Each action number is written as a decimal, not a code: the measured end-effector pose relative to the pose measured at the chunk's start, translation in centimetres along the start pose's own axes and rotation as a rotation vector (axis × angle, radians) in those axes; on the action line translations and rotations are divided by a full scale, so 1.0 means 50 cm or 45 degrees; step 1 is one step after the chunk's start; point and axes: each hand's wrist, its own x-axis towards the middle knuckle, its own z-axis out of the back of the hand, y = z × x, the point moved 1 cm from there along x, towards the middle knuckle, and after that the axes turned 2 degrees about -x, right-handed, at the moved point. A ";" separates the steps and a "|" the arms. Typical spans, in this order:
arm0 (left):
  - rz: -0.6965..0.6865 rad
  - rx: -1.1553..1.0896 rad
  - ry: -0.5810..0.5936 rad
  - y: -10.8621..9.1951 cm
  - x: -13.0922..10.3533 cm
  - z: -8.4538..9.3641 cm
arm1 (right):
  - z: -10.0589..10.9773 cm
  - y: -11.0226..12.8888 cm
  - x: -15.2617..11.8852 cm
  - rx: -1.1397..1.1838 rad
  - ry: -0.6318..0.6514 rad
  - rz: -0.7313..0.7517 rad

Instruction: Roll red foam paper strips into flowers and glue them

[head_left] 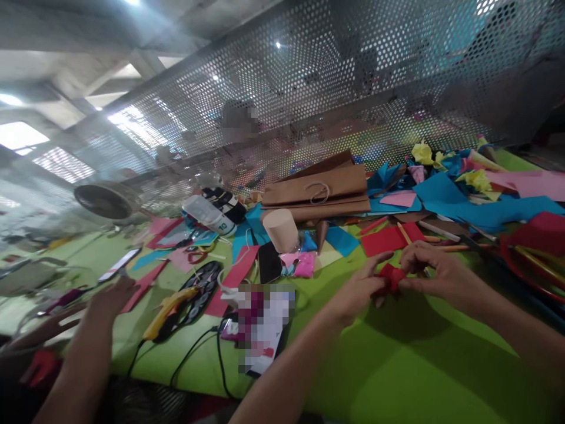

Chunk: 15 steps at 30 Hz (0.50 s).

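Head view: small red paper piece [391,279] held between left hand [359,288] and right hand [432,270], just above green tabletop [397,371]. Both pinch it, left hand from its left, right hand from its right; equally near. Long axis unclear. Matte, folded, angular; tabletop smooth. Flat red sheet [380,241] beyond.

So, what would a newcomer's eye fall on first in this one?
Probably the small red piece pinched between the person's left hand and right hand, vivid above the green table. Next, perhaps, the bright blue paper at the back right, and the big perforated screen slanting across the background.
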 end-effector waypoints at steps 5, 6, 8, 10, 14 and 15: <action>-0.097 -0.198 0.121 -0.013 -0.006 0.011 | 0.003 -0.002 -0.004 0.321 -0.008 -0.147; -0.150 -0.219 0.149 -0.017 -0.007 0.014 | 0.003 -0.002 -0.005 0.413 -0.033 -0.183; -0.248 -0.201 0.174 -0.023 -0.010 0.019 | 0.004 -0.004 -0.007 0.556 -0.100 -0.251; -0.324 -0.127 0.109 -0.024 -0.008 0.024 | 0.003 -0.004 -0.007 0.625 -0.168 -0.303; -0.420 0.040 -0.139 -0.016 0.001 0.025 | -0.002 0.002 -0.005 0.618 -0.186 -0.355; -0.427 0.074 -0.174 -0.014 0.003 0.025 | -0.003 0.004 -0.005 0.608 -0.182 -0.359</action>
